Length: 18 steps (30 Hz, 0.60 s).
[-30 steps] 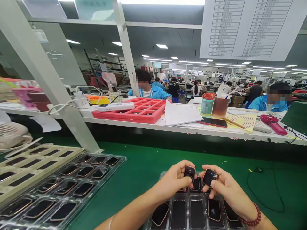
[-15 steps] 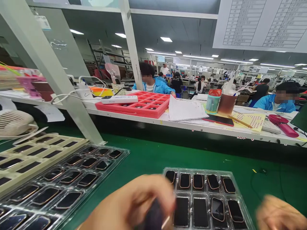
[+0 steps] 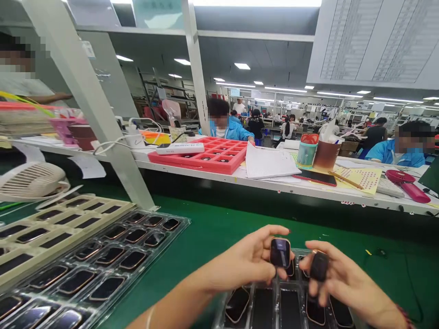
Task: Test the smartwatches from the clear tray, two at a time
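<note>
Fingers of my left hand (image 3: pixel 252 256) grip a smartwatch (image 3: pixel 280 252) by its edges, its dark screen and gold-coloured rim facing me. Close by on the right, my right hand (image 3: pixel 348 281) holds a second smartwatch (image 3: pixel 319 266), dark and slightly blurred, between thumb and fingers. The two pieces are apart. Beneath both hands lies a clear plastic tray (image 3: pixel 276 301) with smartwatches in its compartments; the hands cover part of it.
On the green bench at left lie another clear tray (image 3: pixel 187 221) and a beige tray (image 3: pixel 128 206), both holding watches. A white fan (image 3: pixel 32 180) stands behind them. The shelf ahead carries a red compartment tray (image 3: pixel 192 163), papers (image 3: pixel 270 162) and cups. Co-workers sit beyond.
Both hands have come up and closer together over the tray, each now showing a watch. The view has shifted slightly, and a person has appeared at far left.
</note>
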Tool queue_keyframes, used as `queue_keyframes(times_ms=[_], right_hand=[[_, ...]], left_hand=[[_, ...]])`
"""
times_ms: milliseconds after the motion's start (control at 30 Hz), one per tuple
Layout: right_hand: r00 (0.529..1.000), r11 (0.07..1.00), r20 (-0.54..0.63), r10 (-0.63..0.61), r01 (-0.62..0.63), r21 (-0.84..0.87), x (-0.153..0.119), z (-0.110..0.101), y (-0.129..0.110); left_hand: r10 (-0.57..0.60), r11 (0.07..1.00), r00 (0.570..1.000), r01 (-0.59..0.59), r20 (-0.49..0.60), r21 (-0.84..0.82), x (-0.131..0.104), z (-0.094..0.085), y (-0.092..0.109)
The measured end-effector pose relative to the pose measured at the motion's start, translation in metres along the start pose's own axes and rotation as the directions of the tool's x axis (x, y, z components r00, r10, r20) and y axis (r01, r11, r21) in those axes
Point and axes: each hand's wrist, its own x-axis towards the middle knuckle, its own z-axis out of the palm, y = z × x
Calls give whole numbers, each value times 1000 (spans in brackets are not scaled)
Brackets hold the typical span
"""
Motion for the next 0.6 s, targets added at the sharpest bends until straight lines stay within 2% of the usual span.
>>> queue_keyframes(times_ms=[67,167,300,467,600], right_hand=[[998,997,-46,-39,36,-75,20,2,7],[992,986,-110,-63,45,-160,40,-2,21],[987,983,-137,-83,58,-177,43,-6,32],[989,982,-128,-69,44,-185,41,-4,30],[991,981,-125,-54,29,-192,43,-4,31]], left_hand=[[26,998,998,-23,-54,65,29,2,-8],[47,984,987,-19,-154,178,51,2,-33],[72,979,979,-33,-191,201,55,3,-53],[112,986,976,-87,-184,139,58,4,-55],[113,987,975,-88,-194,132,61,1,-58]])
